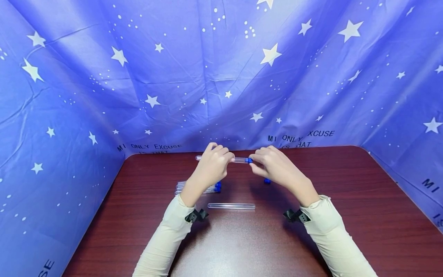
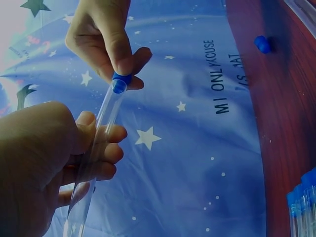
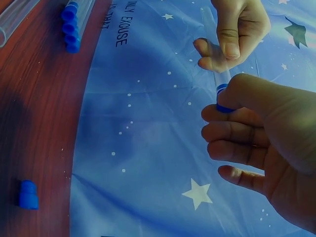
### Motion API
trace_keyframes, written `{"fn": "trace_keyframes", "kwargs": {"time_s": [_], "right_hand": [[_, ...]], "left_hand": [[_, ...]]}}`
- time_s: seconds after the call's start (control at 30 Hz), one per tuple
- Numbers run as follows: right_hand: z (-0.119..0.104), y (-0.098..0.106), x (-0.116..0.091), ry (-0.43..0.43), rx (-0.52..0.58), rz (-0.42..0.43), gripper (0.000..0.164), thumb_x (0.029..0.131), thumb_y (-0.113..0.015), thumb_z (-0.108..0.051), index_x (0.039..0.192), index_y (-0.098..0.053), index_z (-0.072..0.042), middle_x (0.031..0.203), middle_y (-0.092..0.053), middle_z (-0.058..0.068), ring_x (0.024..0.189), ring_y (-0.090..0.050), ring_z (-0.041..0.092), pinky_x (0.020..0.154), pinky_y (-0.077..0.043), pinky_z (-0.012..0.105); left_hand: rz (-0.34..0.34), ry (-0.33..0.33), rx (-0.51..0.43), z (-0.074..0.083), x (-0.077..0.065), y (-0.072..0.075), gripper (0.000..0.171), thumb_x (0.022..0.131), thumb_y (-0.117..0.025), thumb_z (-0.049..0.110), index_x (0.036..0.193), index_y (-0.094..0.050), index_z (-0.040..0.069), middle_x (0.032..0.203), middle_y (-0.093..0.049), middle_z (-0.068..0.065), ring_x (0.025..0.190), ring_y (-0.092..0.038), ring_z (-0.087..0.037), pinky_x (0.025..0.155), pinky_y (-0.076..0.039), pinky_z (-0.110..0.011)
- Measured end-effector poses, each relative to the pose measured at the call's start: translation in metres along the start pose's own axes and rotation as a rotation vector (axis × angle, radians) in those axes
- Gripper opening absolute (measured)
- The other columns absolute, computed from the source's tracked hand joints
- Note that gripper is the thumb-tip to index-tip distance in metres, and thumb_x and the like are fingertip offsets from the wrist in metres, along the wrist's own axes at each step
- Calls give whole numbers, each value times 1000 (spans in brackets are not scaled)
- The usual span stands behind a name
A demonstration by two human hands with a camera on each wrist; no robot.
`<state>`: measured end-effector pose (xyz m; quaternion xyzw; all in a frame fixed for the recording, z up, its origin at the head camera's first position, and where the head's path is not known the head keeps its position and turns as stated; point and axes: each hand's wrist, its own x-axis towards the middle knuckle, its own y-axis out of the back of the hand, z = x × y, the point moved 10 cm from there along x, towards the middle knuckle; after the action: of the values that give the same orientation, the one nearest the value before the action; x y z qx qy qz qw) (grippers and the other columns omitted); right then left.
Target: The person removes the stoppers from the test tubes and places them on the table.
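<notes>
My left hand (image 1: 215,163) holds a clear test tube (image 2: 106,116) by its middle, thumb on one side and fingers on the other. At the tube's mouth sits a blue stopper (image 2: 120,84), which my right hand (image 1: 275,167) pinches between thumb and fingers. Tube and stopper are raised above the far part of the table, the tube lying nearly level in the head view. In the right wrist view the stopper (image 3: 224,98) is partly covered by my thumb. Another blue stopper (image 3: 28,195) lies loose on the table below my right hand.
Several test tubes with blue stoppers (image 1: 217,187) lie side by side on the dark red table (image 1: 346,184), partly behind my left forearm. Nearer to me lies one uncapped clear tube (image 1: 231,206). A blue star-patterned cloth (image 1: 207,77) hangs around the table's back and sides.
</notes>
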<state>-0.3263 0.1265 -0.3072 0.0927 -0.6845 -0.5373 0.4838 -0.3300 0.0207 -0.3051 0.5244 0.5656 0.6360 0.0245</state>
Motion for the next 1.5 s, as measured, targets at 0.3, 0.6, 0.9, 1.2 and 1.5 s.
{"fn": "trace_keyframes", "kwargs": {"time_s": [0.3,0.6,0.9,1.2,1.5], "right_hand": [[4,-2,1,-37,3,-30,10,91,-67,-16,88,-69,-7,70,-54,-1,68,-51,18,75,-49,39],[3,-1,0,-34,-11,-34,11,91,-67,-17,88,-68,-7,70,-54,-1,68,-52,18,75,-49,40],[5,-3,0,-64,28,-74,12,92,-66,-17,85,-68,-8,67,-52,-3,63,-48,14,73,-49,38],[10,-6,0,-111,134,-127,9,92,-68,-15,87,-72,-9,68,-55,-5,61,-44,7,66,-45,32],[13,-6,-2,-138,172,-151,10,92,-71,-17,92,-75,-8,71,-59,-5,62,-46,5,60,-42,26]], "left_hand": [[1,2,-4,-2,0,-2,12,97,-66,13,89,-76,12,81,-70,1,77,-62,-17,89,-48,-35],[3,-10,-9,-1,1,-2,12,98,-66,16,93,-76,13,82,-69,1,81,-63,-18,89,-47,-35],[63,-43,-14,2,1,5,8,95,-71,18,92,-76,13,83,-68,2,81,-62,-18,88,-48,-35],[115,-60,-36,4,1,13,7,90,-77,19,92,-75,13,85,-69,2,82,-62,-17,89,-48,-36],[96,-59,-56,3,1,12,10,89,-78,21,95,-76,13,88,-70,2,85,-62,-18,91,-47,-37]]}}
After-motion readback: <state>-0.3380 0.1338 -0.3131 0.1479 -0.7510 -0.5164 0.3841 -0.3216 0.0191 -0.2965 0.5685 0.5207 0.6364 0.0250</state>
